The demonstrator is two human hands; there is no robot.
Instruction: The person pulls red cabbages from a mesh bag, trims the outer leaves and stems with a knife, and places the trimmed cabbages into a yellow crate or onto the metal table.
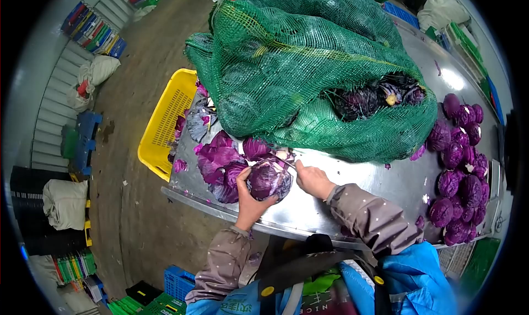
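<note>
A red cabbage (268, 181) is gripped by my left hand (251, 202), its fingers and thumb curved around the lower left side. My right hand (312, 179) is closed on a knife (284, 160), whose thin blade reaches to the upper edge of the cabbage. The knife's handle is mostly hidden in my fist. Loose purple cabbage leaves (217, 159) lie in a heap just left of the cabbage, on the metal table (314, 213).
Large green mesh sacks (308, 56) of cabbages fill the table's back; one has a torn opening. Several trimmed cabbages (460, 171) are piled on the right. A yellow crate (160, 125) with leaves stands at the table's left edge. Blue crate (179, 282) below.
</note>
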